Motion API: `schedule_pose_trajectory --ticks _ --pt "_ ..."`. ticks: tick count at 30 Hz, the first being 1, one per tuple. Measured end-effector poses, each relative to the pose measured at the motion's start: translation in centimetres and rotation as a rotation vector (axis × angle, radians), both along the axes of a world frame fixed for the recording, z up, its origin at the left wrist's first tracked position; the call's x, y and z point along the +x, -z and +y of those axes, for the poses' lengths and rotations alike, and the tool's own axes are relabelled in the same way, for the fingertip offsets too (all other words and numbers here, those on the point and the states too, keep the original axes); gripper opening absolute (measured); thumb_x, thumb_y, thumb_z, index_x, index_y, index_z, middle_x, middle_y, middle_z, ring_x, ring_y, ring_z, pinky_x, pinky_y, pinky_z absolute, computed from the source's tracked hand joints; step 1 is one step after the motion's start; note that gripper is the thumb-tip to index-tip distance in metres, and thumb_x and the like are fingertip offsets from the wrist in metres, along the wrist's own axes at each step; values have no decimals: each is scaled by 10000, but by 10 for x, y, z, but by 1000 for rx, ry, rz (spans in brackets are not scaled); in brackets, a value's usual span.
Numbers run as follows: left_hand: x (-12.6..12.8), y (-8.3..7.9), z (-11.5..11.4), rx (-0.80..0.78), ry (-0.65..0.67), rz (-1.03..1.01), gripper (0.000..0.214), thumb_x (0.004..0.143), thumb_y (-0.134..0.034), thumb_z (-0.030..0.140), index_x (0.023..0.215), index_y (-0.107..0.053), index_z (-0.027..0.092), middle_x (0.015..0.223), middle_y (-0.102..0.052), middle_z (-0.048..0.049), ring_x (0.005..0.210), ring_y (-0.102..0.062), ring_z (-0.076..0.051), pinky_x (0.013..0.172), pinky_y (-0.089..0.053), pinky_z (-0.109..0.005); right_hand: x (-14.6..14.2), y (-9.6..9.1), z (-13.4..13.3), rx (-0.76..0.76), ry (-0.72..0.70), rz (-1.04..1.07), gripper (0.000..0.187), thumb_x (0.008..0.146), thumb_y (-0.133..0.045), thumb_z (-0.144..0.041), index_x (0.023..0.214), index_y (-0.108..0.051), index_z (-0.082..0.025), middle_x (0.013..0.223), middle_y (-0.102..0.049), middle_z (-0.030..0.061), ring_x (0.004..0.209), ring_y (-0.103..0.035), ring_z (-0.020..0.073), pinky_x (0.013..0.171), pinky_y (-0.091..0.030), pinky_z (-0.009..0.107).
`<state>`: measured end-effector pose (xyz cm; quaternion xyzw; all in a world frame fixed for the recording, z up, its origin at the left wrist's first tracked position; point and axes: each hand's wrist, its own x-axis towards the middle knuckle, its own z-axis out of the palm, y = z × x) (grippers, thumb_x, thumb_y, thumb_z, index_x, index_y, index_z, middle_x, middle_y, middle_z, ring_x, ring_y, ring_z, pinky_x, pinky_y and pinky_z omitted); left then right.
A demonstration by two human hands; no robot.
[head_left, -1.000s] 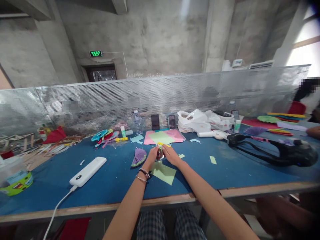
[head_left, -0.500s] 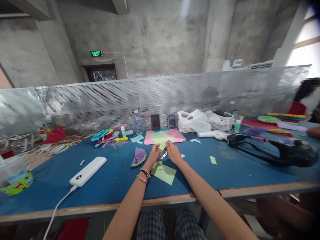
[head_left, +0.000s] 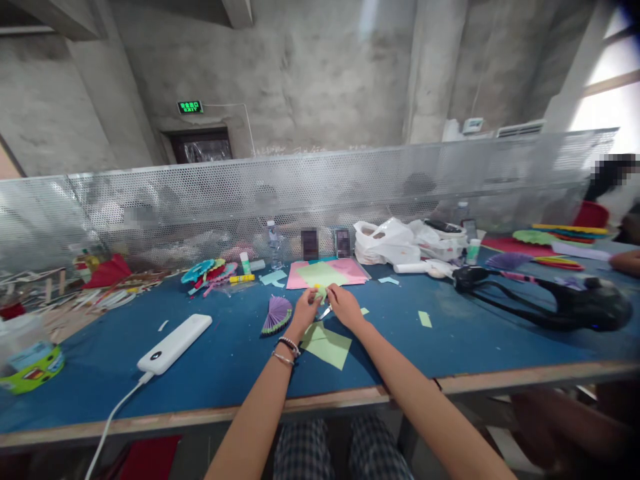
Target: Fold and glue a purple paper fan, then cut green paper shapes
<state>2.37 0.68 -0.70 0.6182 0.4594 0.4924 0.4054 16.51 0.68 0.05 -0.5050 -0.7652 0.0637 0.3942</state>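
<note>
Over the middle of the table, my left hand (head_left: 305,309) and my right hand (head_left: 346,307) meet at a small piece of light green paper (head_left: 321,293). Fingers of both are closed on it, one hand at each side. A tiny yellow spot shows at the left fingertips; what it is stays unclear. Just below the paper a shiny metal blade (head_left: 326,312), like that of scissors, shows between the hands; whether it lies on the table or is held I cannot tell. Beneath my wrists lies a larger green sheet (head_left: 327,347). Left of my left hand is a purple pleated paper fan (head_left: 277,315).
Pink and green sheets (head_left: 350,273) lie beyond my hands. A white power bank (head_left: 175,345) with a cable sits at left, a yellow glue stick (head_left: 242,279) further back. White plastic bags (head_left: 387,241) and a black strapped device (head_left: 575,303) are at right. Another person's hand (head_left: 625,262) shows far right.
My right hand has shifted slightly left, closer to my left hand. The small green paper now shows less of its surface between the fingers. Things on the table stay where they were.
</note>
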Motion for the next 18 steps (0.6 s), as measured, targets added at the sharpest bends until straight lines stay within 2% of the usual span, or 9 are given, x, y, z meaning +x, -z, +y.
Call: schedule_pose_trajectory --ticks 7,18 --pt "0 1 0 15 -4 23 238 861 -520 289 1026 -553 121 976 -587 -58 824 -584 -148 709 -510 -327 0 3 3 -12 37 -15 264 887 -464 -350 1011 -552 -133 915 -592 38 764 -577 119 695 -495 309" --pt "0 6 2 77 56 -27 253 864 -519 290 1051 -527 120 834 -583 -21 628 -561 -90 558 -495 -238 0 -1 0 -34 36 -17 269 887 -466 -346 1027 -549 -131 917 -595 38 765 -583 121 694 -501 310"
